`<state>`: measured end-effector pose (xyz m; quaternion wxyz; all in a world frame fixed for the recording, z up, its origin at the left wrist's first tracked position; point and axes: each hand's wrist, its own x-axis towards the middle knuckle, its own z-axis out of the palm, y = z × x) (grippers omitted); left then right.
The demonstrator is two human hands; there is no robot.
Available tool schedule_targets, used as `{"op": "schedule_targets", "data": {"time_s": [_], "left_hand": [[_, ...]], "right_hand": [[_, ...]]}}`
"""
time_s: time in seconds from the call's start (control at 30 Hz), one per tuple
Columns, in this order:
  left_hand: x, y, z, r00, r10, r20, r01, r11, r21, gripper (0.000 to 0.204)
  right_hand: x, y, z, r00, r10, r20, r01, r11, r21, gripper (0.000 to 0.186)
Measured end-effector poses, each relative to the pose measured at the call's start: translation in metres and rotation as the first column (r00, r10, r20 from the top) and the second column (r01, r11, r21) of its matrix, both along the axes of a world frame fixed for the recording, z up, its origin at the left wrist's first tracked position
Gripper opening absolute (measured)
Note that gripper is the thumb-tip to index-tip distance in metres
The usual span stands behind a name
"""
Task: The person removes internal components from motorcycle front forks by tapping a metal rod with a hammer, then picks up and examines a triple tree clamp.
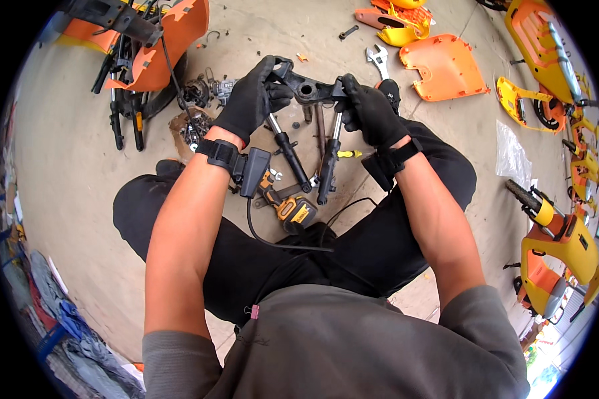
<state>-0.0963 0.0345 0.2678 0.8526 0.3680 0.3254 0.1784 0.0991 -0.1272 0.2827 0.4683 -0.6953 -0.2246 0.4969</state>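
Between my two black-gloved hands is a front fork (307, 91), held by the black crown at its top. Its two legs, bright tubes above and black lower tubes below, slant down toward me. My left hand (254, 100) is closed round the crown's left end. At the other end, my right hand (371, 112) grips it with bent fingers. Below the left leg lies a yellow-and-black cordless power tool (291, 207), partly hidden. A yellow-handled screwdriver (350, 153) rests on the floor right of the right leg.
Far left stands a partly stripped orange vehicle (173, 50). Small metal parts (192, 126) are heaped near my left wrist. Beyond my right hand lie an adjustable wrench (379, 58) and an orange panel (444, 72). Yellow-orange vehicles (559, 253) line the right, near a clear plastic bag (512, 154).
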Motion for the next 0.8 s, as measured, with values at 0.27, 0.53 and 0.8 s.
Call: {"op": "schedule_targets", "data": {"time_s": [0.27,0.53,0.8], "left_hand": [[-0.001,-0.008,0.007,0.964,0.036,-0.263,-0.012,0.996,0.092,0.044],[-0.007,-0.007,0.01,0.98,0.016,-0.199,0.014,0.989,0.147,0.047],[-0.009,-0.015,0.021,0.979,0.076,-0.189,-0.046,0.986,0.159,0.045]], "right_hand": [[0.002,-0.005,0.003,0.999,0.011,-0.038,-0.013,0.998,-0.065,0.046],[-0.004,-0.005,0.015,0.994,0.105,-0.037,-0.105,0.994,0.006,0.043],[0.008,-0.008,0.014,0.994,0.096,-0.058,-0.1,0.993,-0.06,0.039]]}}
